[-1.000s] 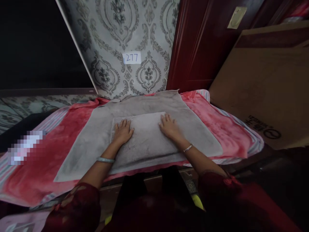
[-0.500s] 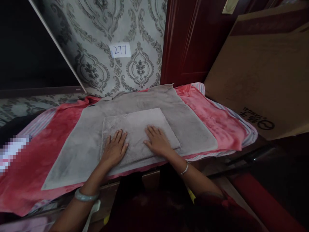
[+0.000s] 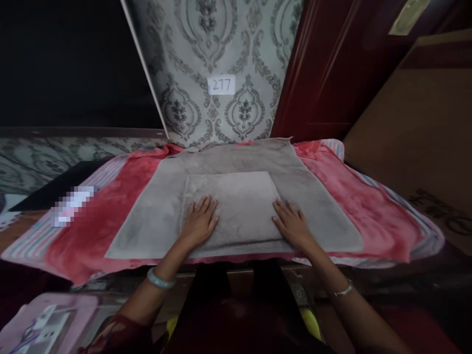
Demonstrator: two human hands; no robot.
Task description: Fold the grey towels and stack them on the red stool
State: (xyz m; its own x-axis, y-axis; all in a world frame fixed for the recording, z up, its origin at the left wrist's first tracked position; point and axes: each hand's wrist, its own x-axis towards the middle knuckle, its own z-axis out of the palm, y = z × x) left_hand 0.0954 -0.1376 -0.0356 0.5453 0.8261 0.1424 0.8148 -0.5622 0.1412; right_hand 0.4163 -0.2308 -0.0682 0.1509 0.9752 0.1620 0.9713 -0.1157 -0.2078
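Note:
A folded grey towel [image 3: 236, 204] lies on a larger spread grey towel [image 3: 324, 216], which covers a pink blanket [image 3: 372, 211]. My left hand [image 3: 199, 223] rests flat on the folded towel's near left corner, fingers stretched out. My right hand [image 3: 291, 223] lies flat at its near right edge, fingers apart, partly on the larger towel. Neither hand holds anything. A bangle sits on each wrist.
Patterned wallpaper with a paper label "277" [image 3: 221, 85] stands behind the surface. A dark red door [image 3: 332, 73] and a large cardboard box [image 3: 416, 132] are at the right. A dark flat object [image 3: 55, 184] lies at the left.
Both hands have slid from the folded towel's far part down to its near edge. My right hand has since moved outward to the right corner. The camera view shifted.

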